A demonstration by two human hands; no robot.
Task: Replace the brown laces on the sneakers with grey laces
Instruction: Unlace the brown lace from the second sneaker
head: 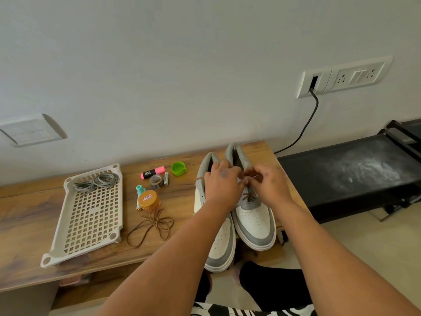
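Wooden table [34, 213]: tray [91, 215], jar [148, 199], loose brown lace [150, 226] beside sneakers [255, 222].

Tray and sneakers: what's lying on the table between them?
In the head view, between the tray and the sneakers: a loose brown lace, an orange-lidded jar, a pink highlighter, a tape roll, a green cap.

1 head-worn view looks forward and down, close over the wooden table [34, 224] against the wall [182, 76].

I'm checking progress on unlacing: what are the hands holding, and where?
Both hands pinch the brown lace at its upper end, near the top eyelets of the right-hand sneaker.
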